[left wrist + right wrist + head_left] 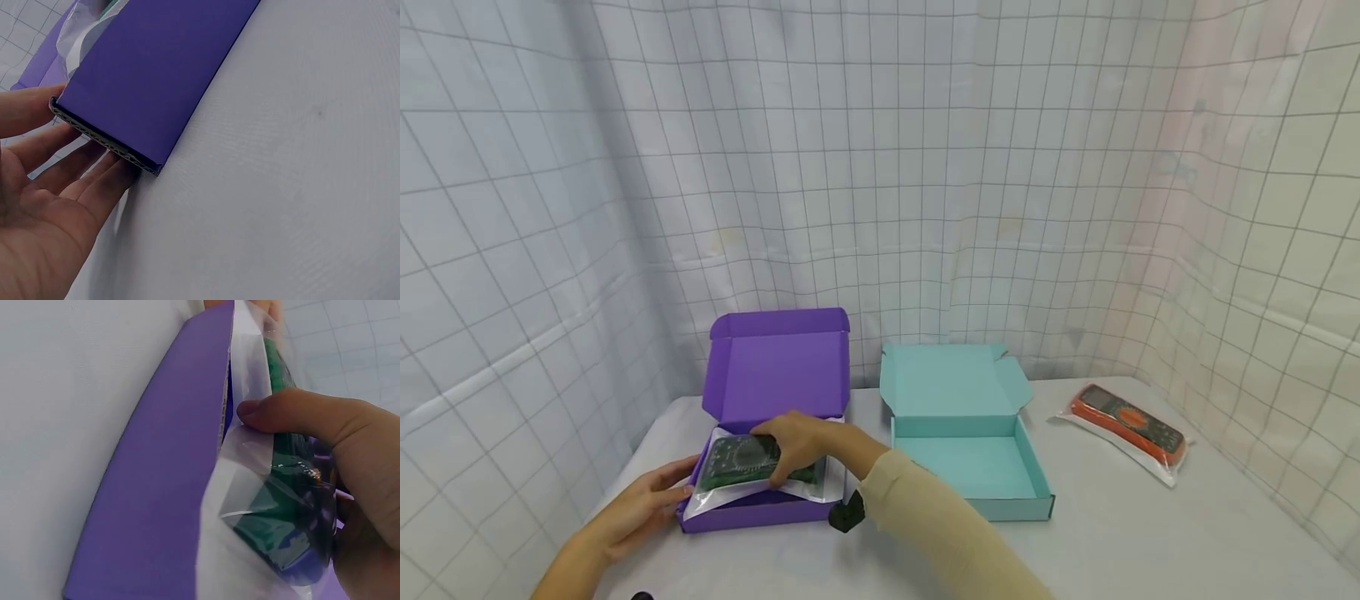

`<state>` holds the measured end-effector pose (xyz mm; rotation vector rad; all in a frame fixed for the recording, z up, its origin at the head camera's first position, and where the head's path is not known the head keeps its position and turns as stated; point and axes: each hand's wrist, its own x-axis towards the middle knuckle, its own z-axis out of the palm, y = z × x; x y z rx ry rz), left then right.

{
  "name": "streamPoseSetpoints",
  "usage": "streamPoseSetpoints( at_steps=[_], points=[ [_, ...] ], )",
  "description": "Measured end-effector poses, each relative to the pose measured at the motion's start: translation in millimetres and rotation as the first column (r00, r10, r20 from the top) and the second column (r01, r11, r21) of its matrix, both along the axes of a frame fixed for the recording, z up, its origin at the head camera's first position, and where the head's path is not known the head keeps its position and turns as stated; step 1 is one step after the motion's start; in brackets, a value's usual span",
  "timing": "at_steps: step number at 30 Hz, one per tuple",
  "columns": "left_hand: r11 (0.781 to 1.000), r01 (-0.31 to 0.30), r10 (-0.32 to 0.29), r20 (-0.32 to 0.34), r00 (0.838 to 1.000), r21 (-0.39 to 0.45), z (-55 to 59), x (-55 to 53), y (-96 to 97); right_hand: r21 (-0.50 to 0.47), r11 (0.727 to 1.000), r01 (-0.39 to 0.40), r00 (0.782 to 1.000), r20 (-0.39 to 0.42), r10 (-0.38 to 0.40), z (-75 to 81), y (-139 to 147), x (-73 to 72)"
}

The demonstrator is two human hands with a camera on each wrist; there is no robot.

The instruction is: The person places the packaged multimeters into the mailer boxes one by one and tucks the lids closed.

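Observation:
A green multimeter (pixel 737 461) in a clear plastic bag with a white edge lies over the open purple box (pixel 760 515), its bag overlapping the front and left rims. My right hand (pixel 797 446) grips it from above, the thumb at its near side and the fingers over the far side. In the right wrist view, the thumb (pixel 281 412) presses the bagged multimeter (pixel 281 500) right at the box's front wall (pixel 150 462). My left hand (pixel 643 504) touches the left end of the purple box, its fingers (pixel 87 169) extended along that side by the front corner.
An open teal box (pixel 962 454) stands to the right, its lid (pixel 951 379) raised. Farther right, an orange multimeter (pixel 1131 421) in a clear bag lies on the white table (pixel 1135 533). A small dark object (pixel 847 512) shows beside the purple box. Grid-patterned curtains (pixel 917 167) surround the table.

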<state>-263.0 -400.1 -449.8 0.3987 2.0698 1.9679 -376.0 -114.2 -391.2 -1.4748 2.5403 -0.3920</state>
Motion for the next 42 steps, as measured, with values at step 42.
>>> streamPoseSetpoints(
  at_steps=[42],
  points=[
    [0.999,-0.009,0.010,0.018,1.000,-0.049,0.9,2.1,5.2,0.035,0.999,0.035,0.997,-0.075,-0.032,-30.8,0.4,-2.7]
  ],
)
